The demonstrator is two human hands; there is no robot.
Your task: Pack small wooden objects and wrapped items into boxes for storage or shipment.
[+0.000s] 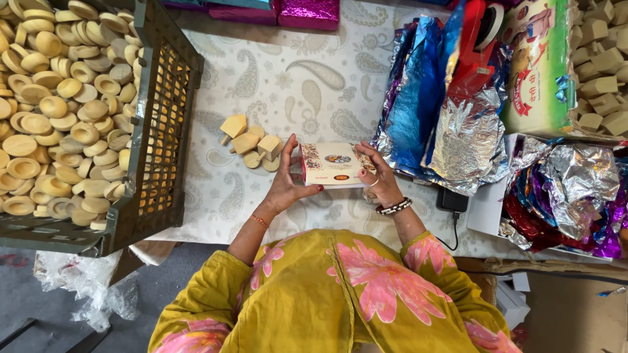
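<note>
I hold a small printed cardboard box [332, 165], white and pink, flat between both hands above the patterned cloth. My left hand [286, 184] grips its left end, with the thumb under the front edge. My right hand [379, 180] grips the right end, fingers curled over its top. Just left of the box lies a small pile of tan wooden pieces [252, 147], some block-shaped and some round.
A dark plastic crate [163, 131] full of round tan wooden discs stands at the left. Sheets of blue, purple and silver foil [445, 111] lie at the right, with a red tape dispenser [476, 46], a printed carton [540, 65] and more wooden blocks [602, 65].
</note>
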